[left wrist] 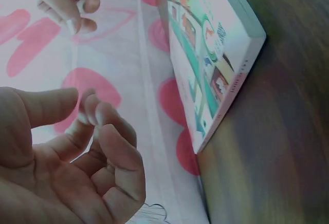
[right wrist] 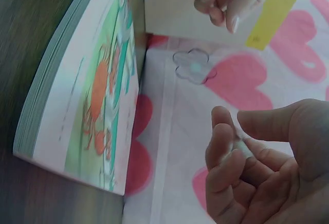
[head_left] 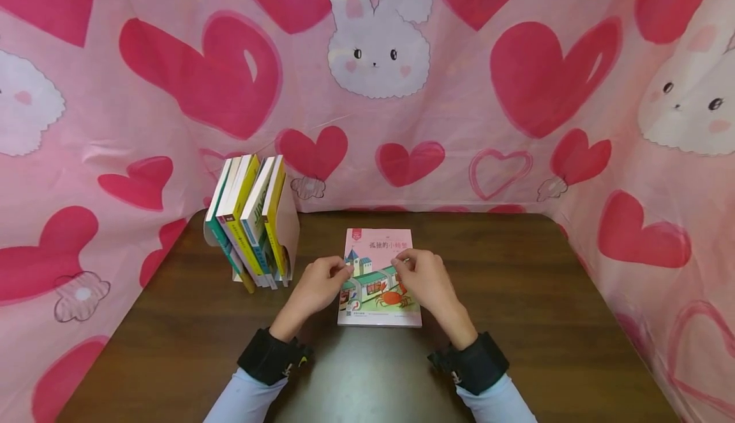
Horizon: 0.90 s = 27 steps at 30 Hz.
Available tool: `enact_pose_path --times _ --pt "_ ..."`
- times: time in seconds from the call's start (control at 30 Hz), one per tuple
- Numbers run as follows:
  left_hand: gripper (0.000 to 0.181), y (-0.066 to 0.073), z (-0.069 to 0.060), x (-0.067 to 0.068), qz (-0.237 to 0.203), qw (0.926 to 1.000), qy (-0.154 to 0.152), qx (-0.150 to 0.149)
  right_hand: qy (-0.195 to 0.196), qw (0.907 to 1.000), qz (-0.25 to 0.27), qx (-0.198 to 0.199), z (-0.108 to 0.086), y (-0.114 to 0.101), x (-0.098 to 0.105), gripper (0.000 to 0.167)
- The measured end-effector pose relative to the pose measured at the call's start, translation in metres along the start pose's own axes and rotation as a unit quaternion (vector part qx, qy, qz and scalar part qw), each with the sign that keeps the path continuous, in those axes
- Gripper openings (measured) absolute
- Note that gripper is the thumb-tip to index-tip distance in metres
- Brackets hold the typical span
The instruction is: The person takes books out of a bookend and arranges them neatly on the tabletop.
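Pink paper covers a thin, rectangular picture book [head_left: 373, 279] printed with a green-roofed train and an orange crab, lying flat on a dark brown wood-grain table [head_left: 517, 282] between a person's two bare hands. The left hand [head_left: 317, 284] and the right hand [head_left: 427, 279] hover over its side edges, fingers loosely bent, thumbs near the forefingers, gripping nothing; both wrist views show them apart from the cover. From the head view, fingertips hide parts of the illustration and the end of the title. The top of each wrist view cuts the book off, and the lettering along its spine is too small to read. Black wrist bands [head_left: 265, 356] circle both wrists; pale blue sleeves [head_left: 247, 397] run out of frame below. At left, a tilted row of white, yellow and teal books [head_left: 247, 219] stands against a pale upright panel [head_left: 289, 225]; whether the panel belongs to a holder is unclear. The volumes overlap, obscuring their number, and most spine titles are illegible. Pink heart-and-rabbit cloth [head_left: 459, 91] hangs behind, its outer rabbits cropped.
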<state>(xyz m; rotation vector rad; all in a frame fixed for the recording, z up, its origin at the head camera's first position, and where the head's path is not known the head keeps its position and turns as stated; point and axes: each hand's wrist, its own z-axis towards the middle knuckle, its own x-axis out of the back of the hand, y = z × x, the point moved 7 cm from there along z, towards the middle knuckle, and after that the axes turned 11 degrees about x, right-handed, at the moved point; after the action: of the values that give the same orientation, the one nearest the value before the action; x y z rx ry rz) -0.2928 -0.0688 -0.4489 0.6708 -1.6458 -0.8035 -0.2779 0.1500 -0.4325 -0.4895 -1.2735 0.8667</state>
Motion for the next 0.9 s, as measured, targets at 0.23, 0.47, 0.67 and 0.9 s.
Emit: enact_pose_path --times 0.23,0.47,0.67,0.9 --pt "0.016 0.005 -0.014 0.006 -0.019 0.9987 0.044 -0.018 0.008 0.9991 0.018 0.038 -0.002 -0.017 -0.005 0.009" --pt "0.011 0.005 -0.029 0.012 -0.043 0.9939 0.097 -0.032 0.011 0.9963 0.023 0.082 -0.004 -0.025 -0.015 0.005" --pt "0.013 -0.005 -0.040 0.025 -0.051 0.9895 0.134 -0.020 0.015 0.9950 0.043 0.089 -0.004 -0.027 -0.018 0.004" --pt "0.015 -0.016 -0.051 0.036 -0.064 0.9841 0.165 -0.001 0.005 0.9941 0.060 0.090 -0.004 -0.035 -0.023 0.005"
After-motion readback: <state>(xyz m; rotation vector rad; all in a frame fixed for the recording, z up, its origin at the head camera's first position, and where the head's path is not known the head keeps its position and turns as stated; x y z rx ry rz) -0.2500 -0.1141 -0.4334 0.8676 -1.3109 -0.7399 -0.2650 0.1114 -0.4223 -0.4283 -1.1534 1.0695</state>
